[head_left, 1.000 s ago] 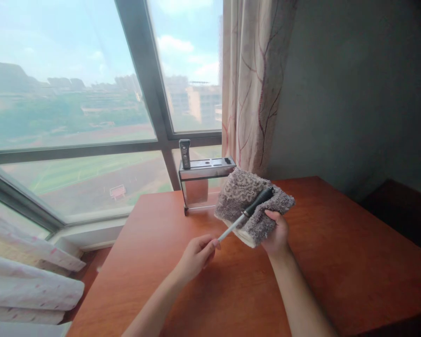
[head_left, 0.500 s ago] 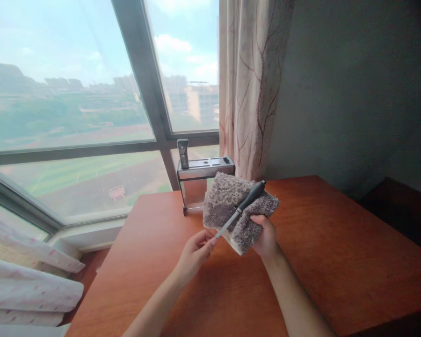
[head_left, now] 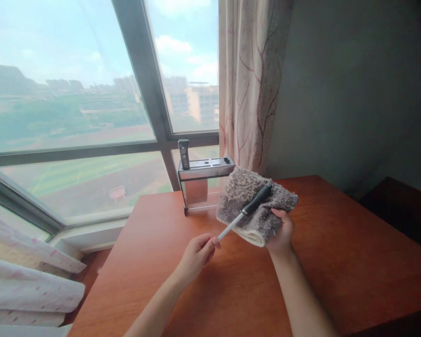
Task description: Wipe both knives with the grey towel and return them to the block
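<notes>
A honing steel (head_left: 246,208) with a black handle and a grey rod slants up to the right above the table. My left hand (head_left: 199,252) is closed, pinching the free end of its rod. Beneath the handle lies a fluffy grey-brown cloth (head_left: 240,187) with a pale underside, held out by my right hand (head_left: 280,229). The right thumb presses on top of the cloth; the other fingers are hidden under it. The handle rests on or just over the cloth; I cannot tell which.
A knife block (head_left: 201,171) with clear sides and a metal top stands at the table's back, one dark handle (head_left: 184,154) sticking up from it. The brown wooden table (head_left: 154,252) meets windows (head_left: 73,182) behind. A patterned curtain (head_left: 247,84) hangs beside the wall.
My right hand and the cloth have moved to the right and slightly up. The honing steel has shifted the same way a little, showing more of its rod; my left hand stays nearly in place.
</notes>
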### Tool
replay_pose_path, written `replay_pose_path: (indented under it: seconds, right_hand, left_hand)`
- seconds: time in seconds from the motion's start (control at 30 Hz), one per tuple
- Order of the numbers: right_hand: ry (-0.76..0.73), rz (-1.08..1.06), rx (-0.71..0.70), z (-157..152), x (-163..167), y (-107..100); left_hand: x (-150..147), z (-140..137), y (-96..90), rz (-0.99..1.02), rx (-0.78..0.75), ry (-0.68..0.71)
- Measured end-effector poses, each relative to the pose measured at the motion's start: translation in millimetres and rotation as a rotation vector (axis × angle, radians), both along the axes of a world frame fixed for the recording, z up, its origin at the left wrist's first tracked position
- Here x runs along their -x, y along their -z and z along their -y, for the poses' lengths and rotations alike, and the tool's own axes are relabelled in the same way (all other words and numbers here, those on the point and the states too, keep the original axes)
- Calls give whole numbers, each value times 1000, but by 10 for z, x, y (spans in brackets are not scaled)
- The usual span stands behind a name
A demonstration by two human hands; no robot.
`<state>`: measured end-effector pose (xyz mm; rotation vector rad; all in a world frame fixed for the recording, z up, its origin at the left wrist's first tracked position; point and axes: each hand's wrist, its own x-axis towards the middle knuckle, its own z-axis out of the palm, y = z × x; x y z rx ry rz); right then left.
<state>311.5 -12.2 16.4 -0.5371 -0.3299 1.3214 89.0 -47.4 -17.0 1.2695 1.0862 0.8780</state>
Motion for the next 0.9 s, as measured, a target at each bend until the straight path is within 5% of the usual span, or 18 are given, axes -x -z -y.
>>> replay_pose_path:
  seconds: [0.2, 0.37, 0.9]
  right_hand:
    - [112, 8, -61, -11, -157, -11]
    - [-6, 1, -51, -6, -52, -9]
    - [-62, 94, -15, 1, 156, -19]
  left_hand:
    - [-19, 9, 44, -34, 31, 38]
    - [-6, -15, 102, -22, 20, 15]
    - [64, -25, 66, -272, -287, -131]
